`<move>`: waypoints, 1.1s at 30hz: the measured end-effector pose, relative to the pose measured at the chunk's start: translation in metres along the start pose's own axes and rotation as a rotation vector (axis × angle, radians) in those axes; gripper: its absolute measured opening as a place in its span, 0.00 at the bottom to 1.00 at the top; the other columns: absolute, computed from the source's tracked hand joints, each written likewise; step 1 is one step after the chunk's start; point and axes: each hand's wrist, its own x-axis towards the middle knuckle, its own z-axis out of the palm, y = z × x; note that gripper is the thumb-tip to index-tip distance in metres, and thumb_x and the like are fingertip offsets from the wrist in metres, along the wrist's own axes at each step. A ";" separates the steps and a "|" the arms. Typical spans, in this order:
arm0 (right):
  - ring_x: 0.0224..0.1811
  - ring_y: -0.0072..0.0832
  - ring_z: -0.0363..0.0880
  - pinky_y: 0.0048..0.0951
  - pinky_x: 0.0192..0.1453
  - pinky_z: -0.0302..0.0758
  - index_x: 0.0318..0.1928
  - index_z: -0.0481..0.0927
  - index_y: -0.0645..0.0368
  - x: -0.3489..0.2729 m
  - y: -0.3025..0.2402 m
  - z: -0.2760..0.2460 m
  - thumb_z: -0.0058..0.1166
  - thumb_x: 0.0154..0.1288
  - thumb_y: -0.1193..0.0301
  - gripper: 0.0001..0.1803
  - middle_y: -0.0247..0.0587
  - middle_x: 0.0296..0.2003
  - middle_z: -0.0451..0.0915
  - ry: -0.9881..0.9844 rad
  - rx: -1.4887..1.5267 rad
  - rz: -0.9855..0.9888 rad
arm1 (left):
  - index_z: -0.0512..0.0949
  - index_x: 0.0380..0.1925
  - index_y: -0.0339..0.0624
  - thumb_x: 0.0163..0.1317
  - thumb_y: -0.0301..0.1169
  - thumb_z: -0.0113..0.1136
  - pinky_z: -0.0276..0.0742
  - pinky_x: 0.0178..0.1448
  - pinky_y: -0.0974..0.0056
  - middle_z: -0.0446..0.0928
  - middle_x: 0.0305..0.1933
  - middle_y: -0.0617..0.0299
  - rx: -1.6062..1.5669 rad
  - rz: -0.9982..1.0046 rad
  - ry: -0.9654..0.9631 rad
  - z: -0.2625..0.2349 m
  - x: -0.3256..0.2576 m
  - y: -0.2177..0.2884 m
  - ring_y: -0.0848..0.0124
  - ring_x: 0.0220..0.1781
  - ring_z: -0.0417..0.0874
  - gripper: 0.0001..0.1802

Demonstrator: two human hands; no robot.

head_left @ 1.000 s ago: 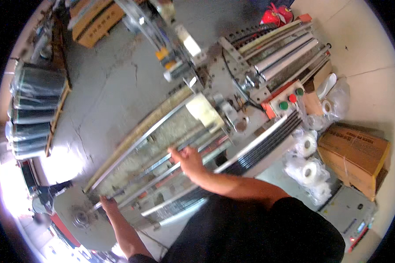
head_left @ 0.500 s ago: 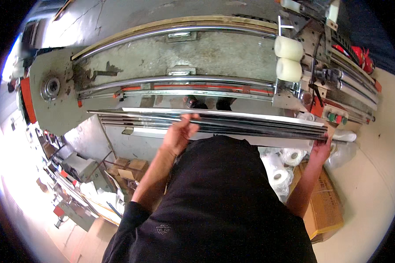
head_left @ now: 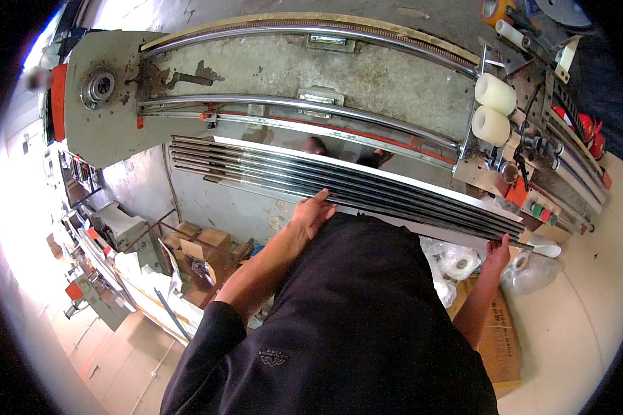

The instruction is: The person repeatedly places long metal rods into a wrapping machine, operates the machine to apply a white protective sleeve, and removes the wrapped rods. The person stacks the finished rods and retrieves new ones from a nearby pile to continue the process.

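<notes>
Several long dark rods (head_left: 367,185) lie side by side on a narrow white panel (head_left: 256,146) in front of my body. Their left ends look shiny and pale. My left hand (head_left: 314,213) is closed at the near edge of the row, around the middle of the nearest rod. Further right, my right hand (head_left: 495,253) grips that same rod close to its right end, which sticks out past the fingers. The fingers' undersides are hidden.
Beyond the rods stands a long grey machine with steel guide rails (head_left: 242,101). Pale rollers (head_left: 491,124) and push buttons (head_left: 541,213) are at its right. Plastic-wrapped rolls (head_left: 458,261) and a cardboard box (head_left: 500,339) sit below right; more cartons (head_left: 204,238) sit below left.
My left hand has come from over the row to its near edge. The rods now slant down to the right and show more spread apart. The whole view has shifted.
</notes>
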 end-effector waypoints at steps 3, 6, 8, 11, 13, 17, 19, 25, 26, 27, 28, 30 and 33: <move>0.24 0.23 0.76 0.27 0.28 0.73 0.34 0.80 0.55 -0.003 0.001 0.001 0.65 0.65 0.49 0.22 0.31 0.25 0.79 0.087 -0.127 -0.016 | 0.77 0.47 0.34 0.72 0.35 0.60 0.85 0.38 0.65 0.83 0.41 0.51 0.091 0.022 0.107 0.006 -0.006 0.000 0.65 0.36 0.85 0.14; 0.19 0.22 0.72 0.25 0.22 0.67 0.28 0.78 0.55 -0.003 0.003 -0.008 0.65 0.64 0.46 0.25 0.31 0.20 0.76 0.059 -0.322 -0.066 | 0.78 0.46 0.33 0.73 0.36 0.59 0.84 0.38 0.65 0.84 0.40 0.50 0.239 0.032 0.069 -0.002 -0.004 -0.002 0.65 0.36 0.86 0.15; 0.16 0.21 0.69 0.24 0.19 0.64 0.24 0.76 0.55 -0.002 0.004 -0.015 0.64 0.63 0.44 0.28 0.31 0.18 0.74 0.018 -0.496 -0.101 | 0.79 0.45 0.33 0.73 0.37 0.58 0.84 0.38 0.65 0.85 0.39 0.51 0.337 0.048 0.017 -0.015 -0.003 -0.003 0.65 0.36 0.86 0.15; 0.15 0.20 0.67 0.25 0.17 0.61 0.22 0.74 0.55 -0.003 0.006 -0.023 0.61 0.65 0.42 0.30 0.30 0.16 0.72 0.002 -0.827 -0.239 | 0.81 0.38 0.35 0.74 0.39 0.57 0.82 0.37 0.66 0.84 0.35 0.56 0.450 0.116 0.019 -0.021 -0.035 0.018 0.69 0.34 0.85 0.16; 0.15 0.19 0.67 0.24 0.17 0.61 0.23 0.75 0.55 -0.019 -0.001 -0.014 0.59 0.67 0.43 0.29 0.31 0.16 0.72 -0.041 -0.783 -0.347 | 0.81 0.38 0.36 0.73 0.39 0.58 0.79 0.35 0.66 0.83 0.33 0.58 0.444 0.246 0.076 -0.045 -0.035 0.037 0.71 0.31 0.83 0.15; 0.14 0.18 0.65 0.23 0.17 0.60 0.27 0.76 0.55 -0.031 0.015 0.001 0.58 0.70 0.47 0.25 0.30 0.16 0.72 -0.062 -0.628 -0.284 | 0.80 0.40 0.40 0.69 0.36 0.63 0.75 0.35 0.68 0.79 0.29 0.64 0.410 0.655 0.265 -0.142 0.003 0.096 0.75 0.28 0.76 0.11; 0.17 0.20 0.67 0.25 0.20 0.63 0.25 0.74 0.55 -0.066 0.017 0.023 0.58 0.72 0.52 0.24 0.31 0.17 0.73 -0.126 -0.516 -0.203 | 0.78 0.46 0.41 0.65 0.32 0.68 0.76 0.40 0.67 0.79 0.34 0.63 0.483 0.886 0.378 -0.204 0.022 0.132 0.73 0.34 0.77 0.14; 0.22 0.18 0.72 0.22 0.26 0.67 0.31 0.78 0.56 -0.179 0.062 0.088 0.57 0.73 0.58 0.17 0.30 0.22 0.76 -0.287 -0.523 -0.267 | 0.65 0.67 0.39 0.48 0.36 0.80 0.74 0.63 0.55 0.73 0.58 0.50 1.365 1.242 0.443 -0.336 0.028 0.284 0.55 0.58 0.75 0.47; 0.23 0.18 0.72 0.23 0.27 0.68 0.33 0.80 0.56 -0.188 0.080 0.090 0.56 0.73 0.59 0.15 0.31 0.23 0.77 -0.335 -0.539 -0.303 | 0.65 0.68 0.39 0.46 0.37 0.81 0.72 0.67 0.53 0.72 0.61 0.49 1.396 1.241 0.382 -0.345 0.034 0.313 0.52 0.62 0.74 0.50; 0.24 0.18 0.74 0.22 0.28 0.69 0.35 0.80 0.58 -0.208 0.093 0.101 0.56 0.73 0.59 0.15 0.31 0.24 0.78 -0.331 -0.542 -0.274 | 0.65 0.68 0.40 0.45 0.39 0.82 0.71 0.68 0.52 0.71 0.63 0.48 1.447 1.198 0.272 -0.354 0.035 0.342 0.51 0.64 0.73 0.51; 0.25 0.18 0.75 0.21 0.29 0.70 0.37 0.81 0.58 -0.225 0.108 0.110 0.57 0.73 0.59 0.14 0.31 0.26 0.79 -0.337 -0.493 -0.254 | 0.65 0.68 0.40 0.44 0.40 0.83 0.70 0.70 0.52 0.69 0.66 0.48 1.494 1.158 0.157 -0.355 0.039 0.369 0.50 0.66 0.72 0.52; 0.27 0.18 0.76 0.21 0.30 0.70 0.38 0.81 0.59 -0.252 0.142 0.118 0.58 0.73 0.60 0.14 0.32 0.27 0.80 -0.340 -0.486 -0.225 | 0.65 0.69 0.42 0.40 0.45 0.85 0.69 0.72 0.51 0.67 0.69 0.48 1.677 1.092 0.016 -0.345 0.046 0.414 0.50 0.71 0.68 0.56; 0.28 0.20 0.77 0.22 0.32 0.73 0.41 0.82 0.57 -0.313 0.187 0.139 0.56 0.74 0.61 0.12 0.33 0.29 0.81 -0.343 -0.459 -0.248 | 0.68 0.69 0.41 0.38 0.48 0.85 0.69 0.73 0.51 0.69 0.69 0.50 2.001 0.892 -0.165 -0.308 0.053 0.459 0.50 0.72 0.68 0.57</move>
